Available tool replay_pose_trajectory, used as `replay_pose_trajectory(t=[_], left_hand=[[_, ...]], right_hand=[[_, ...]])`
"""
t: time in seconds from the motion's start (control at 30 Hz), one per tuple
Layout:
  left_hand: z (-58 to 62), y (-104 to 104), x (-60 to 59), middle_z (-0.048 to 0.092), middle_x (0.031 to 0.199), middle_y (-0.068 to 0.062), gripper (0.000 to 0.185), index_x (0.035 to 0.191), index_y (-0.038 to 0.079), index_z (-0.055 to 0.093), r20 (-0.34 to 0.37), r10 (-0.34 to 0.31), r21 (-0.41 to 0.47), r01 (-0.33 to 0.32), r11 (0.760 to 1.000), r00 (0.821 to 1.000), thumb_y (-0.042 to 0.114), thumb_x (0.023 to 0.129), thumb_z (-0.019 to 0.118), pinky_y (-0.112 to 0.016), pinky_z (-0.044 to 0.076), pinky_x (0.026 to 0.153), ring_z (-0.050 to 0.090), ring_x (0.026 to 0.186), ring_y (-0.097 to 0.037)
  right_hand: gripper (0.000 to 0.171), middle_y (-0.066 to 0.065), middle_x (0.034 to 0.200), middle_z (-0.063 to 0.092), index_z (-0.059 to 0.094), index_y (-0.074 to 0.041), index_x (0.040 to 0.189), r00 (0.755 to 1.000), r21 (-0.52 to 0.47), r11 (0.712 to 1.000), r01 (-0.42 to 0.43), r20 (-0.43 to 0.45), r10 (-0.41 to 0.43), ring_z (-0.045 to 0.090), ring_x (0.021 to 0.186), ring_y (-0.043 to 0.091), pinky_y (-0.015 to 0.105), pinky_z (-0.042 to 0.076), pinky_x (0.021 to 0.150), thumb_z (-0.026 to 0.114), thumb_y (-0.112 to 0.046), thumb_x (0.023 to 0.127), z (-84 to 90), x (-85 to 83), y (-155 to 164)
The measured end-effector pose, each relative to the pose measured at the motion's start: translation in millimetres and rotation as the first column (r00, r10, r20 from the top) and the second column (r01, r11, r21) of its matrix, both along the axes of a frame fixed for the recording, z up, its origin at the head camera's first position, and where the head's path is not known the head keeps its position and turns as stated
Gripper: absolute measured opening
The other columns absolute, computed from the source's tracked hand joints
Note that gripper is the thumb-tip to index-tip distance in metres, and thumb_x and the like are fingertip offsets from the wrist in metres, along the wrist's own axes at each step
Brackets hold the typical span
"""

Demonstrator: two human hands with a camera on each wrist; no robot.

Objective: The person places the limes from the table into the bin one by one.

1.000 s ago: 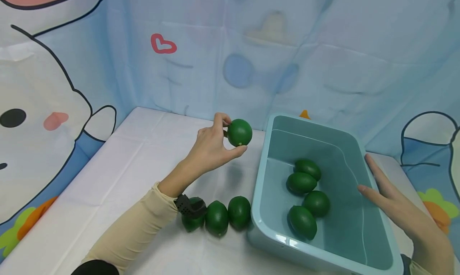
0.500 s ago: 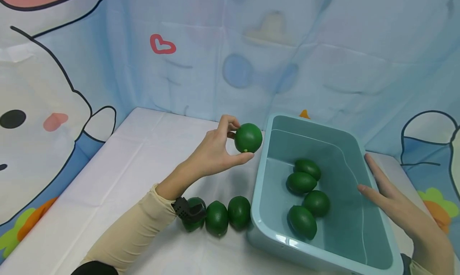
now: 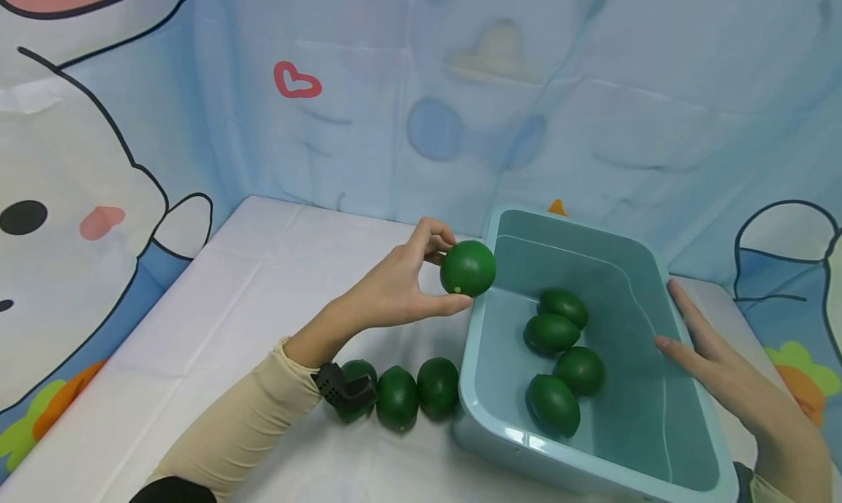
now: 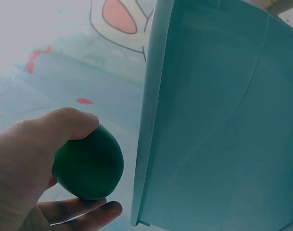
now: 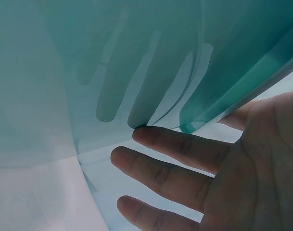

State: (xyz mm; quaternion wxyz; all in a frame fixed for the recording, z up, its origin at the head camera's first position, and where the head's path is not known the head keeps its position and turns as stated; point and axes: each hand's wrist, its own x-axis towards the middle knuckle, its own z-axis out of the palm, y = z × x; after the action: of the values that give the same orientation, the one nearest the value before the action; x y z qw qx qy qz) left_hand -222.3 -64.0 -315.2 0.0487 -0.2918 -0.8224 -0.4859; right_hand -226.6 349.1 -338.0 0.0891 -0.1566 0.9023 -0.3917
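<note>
My left hand (image 3: 395,287) holds a green lime (image 3: 468,268) between thumb and fingers, raised beside the left rim of a teal plastic bin (image 3: 472,349). In the left wrist view the held lime (image 4: 90,163) is left of the bin's wall (image 4: 153,96). Several limes (image 3: 551,334) lie on the bin's floor. Three more limes (image 3: 397,398) stand in a row left of the bin, one partly covered by the wrist camera. My right hand (image 3: 730,371) rests at the bin's right side, thumb over the rim, with straight fingers (image 5: 180,147) along the outer wall.
A white cloth (image 3: 276,269) covers the table. Behind it hangs a blue curtain (image 3: 368,123) printed with cartoon figures. A black band and camera (image 3: 345,387) sit on the left wrist, over a beige sleeve (image 3: 243,415).
My left hand has carried the lime right and slightly down, up to the bin's left rim. The right hand, the bin and the other limes have stayed put.
</note>
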Motion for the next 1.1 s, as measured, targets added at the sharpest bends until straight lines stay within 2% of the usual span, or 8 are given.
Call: replay_pose_trajectory(t=[0.2,0.33,0.53,0.83,0.97,1.1], left_hand=[[-0.9,1.3,0.8,0.06,0.109,0.009,0.061,0.122,0.02,0.034,0.004,-0.029,-0.015,0.029,0.999,1.0,0.032,0.079,0.075,-0.04,0.044,0.095,0.055,0.112,-0.006],[-0.6,1.7,1.6,0.06,0.112,0.009,0.06,0.123,0.021,0.035,-0.01,-0.037,-0.03,0.037,0.999,0.999,0.032,0.079,0.075,-0.04,0.044,0.096,0.055,0.113,-0.007],[-1.2,4.1,1.5,0.056,0.12,0.007,0.06,0.123,0.021,0.035,-0.012,-0.072,-0.025,0.071,0.997,0.997,0.031,0.079,0.075,-0.038,0.045,0.095,0.055,0.112,-0.007],[-3.5,5.5,0.5,0.058,0.119,0.005,0.06,0.123,0.019,0.034,-0.008,-0.176,0.024,0.176,0.984,0.984,0.027,0.08,0.075,-0.034,0.041,0.101,0.055,0.111,-0.005],[-4.3,6.0,1.0,0.058,0.116,0.003,0.058,0.117,0.017,0.031,-0.005,-0.196,0.03,0.196,0.98,0.981,0.026,0.08,0.075,-0.034,0.04,0.102,0.056,0.111,-0.006],[-5.0,6.3,0.3,0.06,0.109,0.003,0.056,0.112,0.015,0.032,-0.039,-0.209,0.028,0.21,0.977,0.977,0.024,0.079,0.076,-0.032,0.042,0.101,0.056,0.11,-0.007]], right_hand=[[0.075,-0.008,0.153,-0.031,-0.023,-0.04,0.144,1.0,-0.004,1.0,-0.011,-0.005,0.011,-0.028,0.139,0.037,0.082,0.001,0.09,0.037,-0.021,0.103,-1.4,-1.3,2.9],[0.075,-0.012,0.153,-0.03,-0.023,-0.041,0.144,1.0,-0.006,1.0,-0.015,-0.003,0.015,-0.029,0.139,0.032,0.082,0.001,0.09,0.037,-0.022,0.103,-1.5,-1.6,4.3],[0.075,-0.005,0.153,-0.032,-0.024,-0.039,0.144,1.0,-0.006,1.0,-0.011,0.001,0.011,-0.028,0.138,0.037,0.082,0.001,0.09,0.036,-0.02,0.103,-0.2,-1.2,0.8],[0.076,-0.011,0.153,-0.03,-0.024,-0.041,0.144,1.0,-0.002,1.0,-0.007,0.002,0.007,-0.027,0.139,0.037,0.082,0.002,0.09,0.037,-0.021,0.103,-0.4,-0.3,1.7],[0.075,-0.008,0.153,-0.031,-0.024,-0.04,0.144,1.0,-0.004,1.0,-0.007,0.004,0.007,-0.027,0.139,0.039,0.082,0.002,0.09,0.037,-0.021,0.103,-0.3,-0.6,1.2],[0.075,-0.004,0.154,-0.031,-0.024,-0.039,0.144,1.0,-0.005,1.0,-0.008,-0.001,0.008,-0.027,0.138,0.041,0.082,0.001,0.09,0.036,-0.02,0.103,0.4,-0.3,-0.1]])
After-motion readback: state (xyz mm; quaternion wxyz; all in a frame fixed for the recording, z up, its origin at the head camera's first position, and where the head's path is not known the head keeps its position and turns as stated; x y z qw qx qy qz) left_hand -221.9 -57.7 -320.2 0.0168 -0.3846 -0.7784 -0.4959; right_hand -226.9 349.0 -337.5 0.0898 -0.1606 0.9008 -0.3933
